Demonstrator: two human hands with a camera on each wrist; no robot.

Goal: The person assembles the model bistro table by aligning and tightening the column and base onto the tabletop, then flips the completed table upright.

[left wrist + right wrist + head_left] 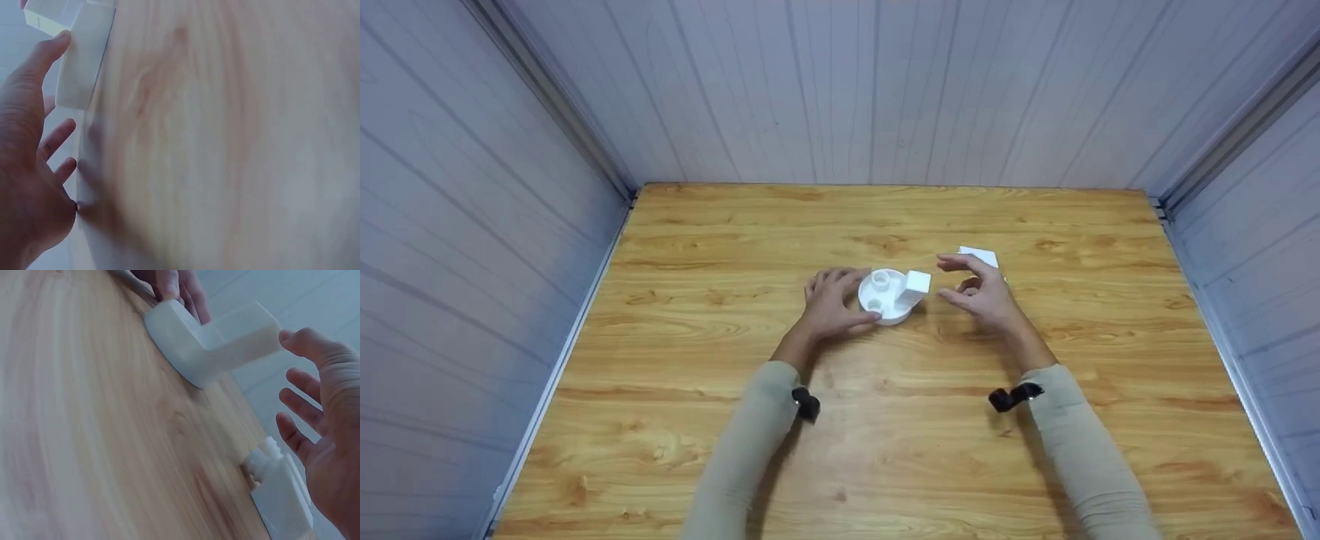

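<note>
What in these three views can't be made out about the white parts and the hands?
- Head view: the second white plastic piece lies half behind the right hand, so its shape is unclear.
- Left wrist view: the white round plastic base with its square block is cut off by the top edge and blurred; whether the left hand touches it is unclear here.
- Right wrist view: the second piece is blurred and cut off by the bottom edge.
</note>
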